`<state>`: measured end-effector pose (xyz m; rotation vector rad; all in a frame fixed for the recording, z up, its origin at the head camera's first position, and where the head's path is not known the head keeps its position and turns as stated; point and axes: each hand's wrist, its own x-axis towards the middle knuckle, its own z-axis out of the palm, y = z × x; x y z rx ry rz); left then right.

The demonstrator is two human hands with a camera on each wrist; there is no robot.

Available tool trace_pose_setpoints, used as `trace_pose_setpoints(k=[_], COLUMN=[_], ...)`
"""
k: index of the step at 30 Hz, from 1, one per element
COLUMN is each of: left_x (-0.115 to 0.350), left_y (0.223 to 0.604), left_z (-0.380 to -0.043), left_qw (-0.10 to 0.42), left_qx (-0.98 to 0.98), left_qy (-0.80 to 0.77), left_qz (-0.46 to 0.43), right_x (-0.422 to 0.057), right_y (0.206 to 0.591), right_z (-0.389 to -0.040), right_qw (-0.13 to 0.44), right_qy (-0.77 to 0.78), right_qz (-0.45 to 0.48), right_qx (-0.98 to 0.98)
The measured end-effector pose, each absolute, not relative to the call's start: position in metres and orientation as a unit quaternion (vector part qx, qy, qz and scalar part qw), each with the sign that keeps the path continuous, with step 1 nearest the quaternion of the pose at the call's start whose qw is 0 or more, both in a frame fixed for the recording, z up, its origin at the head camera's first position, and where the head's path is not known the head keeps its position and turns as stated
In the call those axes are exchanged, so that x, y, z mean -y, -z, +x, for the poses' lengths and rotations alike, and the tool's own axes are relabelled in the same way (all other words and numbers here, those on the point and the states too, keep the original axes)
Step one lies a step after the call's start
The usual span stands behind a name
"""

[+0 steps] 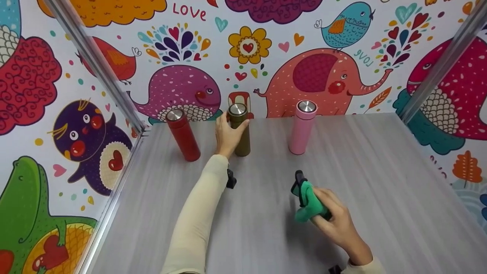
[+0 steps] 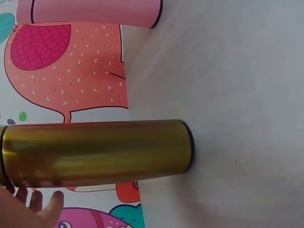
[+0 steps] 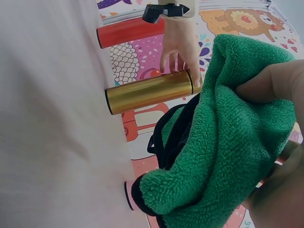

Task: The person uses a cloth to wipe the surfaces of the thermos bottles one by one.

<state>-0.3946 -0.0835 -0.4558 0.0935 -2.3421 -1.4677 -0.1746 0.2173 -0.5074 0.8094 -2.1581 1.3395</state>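
Observation:
My left hand (image 1: 227, 135) is at the top of an olive-gold thermos flask (image 1: 243, 142), its thumb on one side and fingers on the other, just below the steel-topped lid. The flask stands upright on the table. In the left wrist view some fingertips (image 2: 57, 199) show beside the flask's body. Lower right, my right hand (image 1: 336, 219) grips a bunched green cloth (image 1: 312, 205) with black trim, held above the table. Seen from the right wrist, the thumb presses into the fluffy green fabric (image 3: 228, 137); the other fingers are mostly hidden behind it.
A red thermos flask (image 1: 184, 137) stands left of the olive-gold one, and a pink thermos flask (image 1: 302, 133) to its right. The grey table (image 1: 262, 228) ends at a wall (image 1: 243, 83) with cartoon animals. Metal posts (image 1: 102, 72) mark the corners.

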Motion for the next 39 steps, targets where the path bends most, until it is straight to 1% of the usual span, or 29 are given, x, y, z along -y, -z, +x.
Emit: trace_pose_setpoints(k=[6,11,15,20,25,28,32,39], left_x=[0.087,0.09,0.089,0.085,0.078,0.073,0.066,0.059], left_y=[0.457,0.455,0.446,0.436,0.439,0.446,0.454,0.464], left_z=[-0.394,-0.378,-0.352,-0.303,-0.254,-0.232,-0.216,-0.21], left_qw=[0.188,0.194,0.189,0.179,0.168,0.155,0.141,0.122], left_qx=[0.827,0.825,0.821,0.805,0.793,0.79,0.789,0.777], left_qy=[0.529,0.529,0.532,0.549,0.551,0.549,0.549,0.561], left_qz=[0.002,-0.039,-0.085,-0.139,-0.197,-0.226,-0.238,-0.26], right_x=[-0.215,-0.216,-0.219,-0.223,-0.22,-0.213,-0.201,-0.19], right_y=[0.509,0.51,0.508,0.503,0.499,0.491,0.479,0.485], right_z=[-0.177,-0.177,-0.179,-0.182,-0.179,-0.176,-0.173,-0.192], right_qw=[0.244,0.246,0.255,0.258,0.241,0.235,0.24,0.235], right_qy=[-0.487,-0.486,-0.491,-0.498,-0.542,-0.572,-0.586,-0.599], right_qz=[0.298,0.293,0.295,0.287,0.295,0.308,0.307,0.312], right_qx=[0.784,0.786,0.779,0.776,0.749,0.723,0.71,0.699])
